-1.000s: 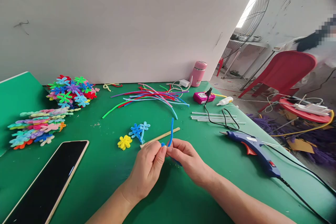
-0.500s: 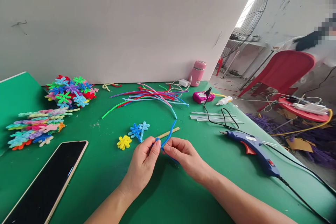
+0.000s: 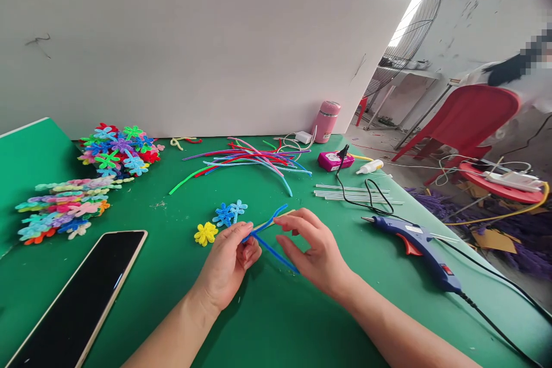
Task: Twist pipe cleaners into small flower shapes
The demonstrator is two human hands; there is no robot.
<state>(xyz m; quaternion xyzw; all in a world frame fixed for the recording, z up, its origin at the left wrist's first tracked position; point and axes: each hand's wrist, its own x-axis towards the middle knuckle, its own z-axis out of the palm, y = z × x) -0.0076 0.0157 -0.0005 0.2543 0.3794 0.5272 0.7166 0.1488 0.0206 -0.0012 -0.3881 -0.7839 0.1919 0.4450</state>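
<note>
My left hand (image 3: pixel 230 264) pinches a blue pipe cleaner (image 3: pixel 276 254) whose two ends spread out to the right, one up and one down. A thin tan stick, partly hidden by my fingers, runs beside the upper end. Thumb and fingers apart, my right hand (image 3: pixel 317 247) is around the free ends, its index finger close to the upper one. Just beyond my left hand lie a yellow pipe-cleaner flower (image 3: pixel 206 234) and blue flowers (image 3: pixel 223 215).
Loose pipe cleaners (image 3: pixel 254 159) lie behind my hands. Finished flowers (image 3: pixel 114 149) and a phone (image 3: pixel 77 299) are at left. A blue glue gun (image 3: pixel 414 238), glue sticks (image 3: pixel 353 192), a pink box (image 3: pixel 334 161) and a pink bottle (image 3: pixel 326 122) stand or lie right.
My right hand has let go of the blue pipe cleaner and opened, moving slightly right. My left hand has shifted a little left, and the blue ends now splay apart.
</note>
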